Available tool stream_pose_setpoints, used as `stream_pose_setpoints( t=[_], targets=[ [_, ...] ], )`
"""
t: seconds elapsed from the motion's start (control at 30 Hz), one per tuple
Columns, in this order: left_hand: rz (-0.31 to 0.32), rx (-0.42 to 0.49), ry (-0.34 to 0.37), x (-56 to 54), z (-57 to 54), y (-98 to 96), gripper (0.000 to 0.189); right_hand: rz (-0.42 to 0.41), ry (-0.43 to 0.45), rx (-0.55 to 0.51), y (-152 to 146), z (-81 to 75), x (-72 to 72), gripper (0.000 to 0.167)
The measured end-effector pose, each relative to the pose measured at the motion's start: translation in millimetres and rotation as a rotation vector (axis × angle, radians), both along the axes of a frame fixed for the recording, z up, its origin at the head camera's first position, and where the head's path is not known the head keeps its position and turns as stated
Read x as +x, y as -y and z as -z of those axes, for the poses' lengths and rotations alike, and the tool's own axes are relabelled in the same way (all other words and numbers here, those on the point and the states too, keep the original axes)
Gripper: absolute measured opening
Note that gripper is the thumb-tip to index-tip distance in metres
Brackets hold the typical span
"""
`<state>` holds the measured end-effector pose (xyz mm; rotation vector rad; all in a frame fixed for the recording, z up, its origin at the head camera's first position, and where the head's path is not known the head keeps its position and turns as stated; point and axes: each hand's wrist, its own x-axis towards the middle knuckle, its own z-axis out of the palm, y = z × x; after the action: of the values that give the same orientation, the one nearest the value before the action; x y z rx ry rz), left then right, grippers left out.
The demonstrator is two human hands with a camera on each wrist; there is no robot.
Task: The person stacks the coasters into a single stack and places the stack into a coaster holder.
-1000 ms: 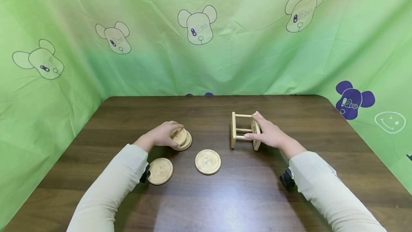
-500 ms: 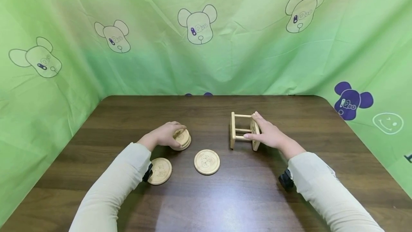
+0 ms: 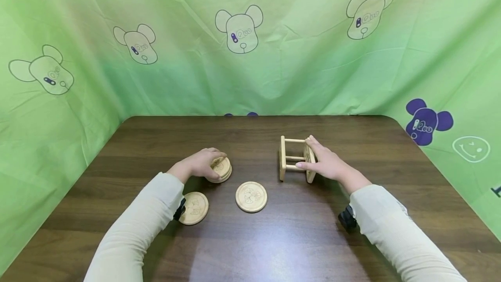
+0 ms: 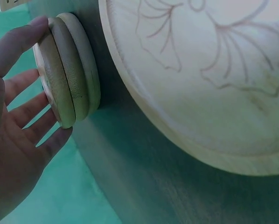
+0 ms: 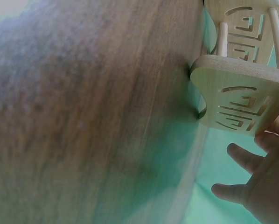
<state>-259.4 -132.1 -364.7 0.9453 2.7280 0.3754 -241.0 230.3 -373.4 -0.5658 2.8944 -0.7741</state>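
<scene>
Head view: the left hand (image 3: 199, 163) of the person holds the stack of coasters (image 3: 221, 169) on the brown table (image 3: 313, 238), thumb and fingers curved around its edge. In the left wrist view I can count three wooden pieces in it. Nearer to the person lie two single coasters, flat: the middle coaster (image 3: 252, 196), engraved with leaf-like lines, and the left coaster (image 3: 195, 208), partly covered by a black wristband (image 3: 180, 210). Well apart, on the right side, stands a small wooden rack (image 3: 283, 162). The right hand (image 3: 326, 163) grips its carved right panel (image 5: 251, 77); two fingers (image 5: 246, 159) stretch away from the wood. Behind hangs a green cloth (image 3: 313, 77).
</scene>
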Motion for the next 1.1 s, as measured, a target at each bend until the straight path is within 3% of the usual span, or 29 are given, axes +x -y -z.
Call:
stream_pose_setpoints(
  t=[0.5,1.1],
  targets=[
    [-0.008,0.021,-0.011,1.9,-5.2,3.2,0.068,0.002,0.009,-0.001,1,-1.4,1.7,0.093],
    [-0.030,0.091,-0.004,22.7,-7.0,27.7,0.070,0.001,-0.009,-0.006,0,-0.3,2.4,0.093]
  ],
)
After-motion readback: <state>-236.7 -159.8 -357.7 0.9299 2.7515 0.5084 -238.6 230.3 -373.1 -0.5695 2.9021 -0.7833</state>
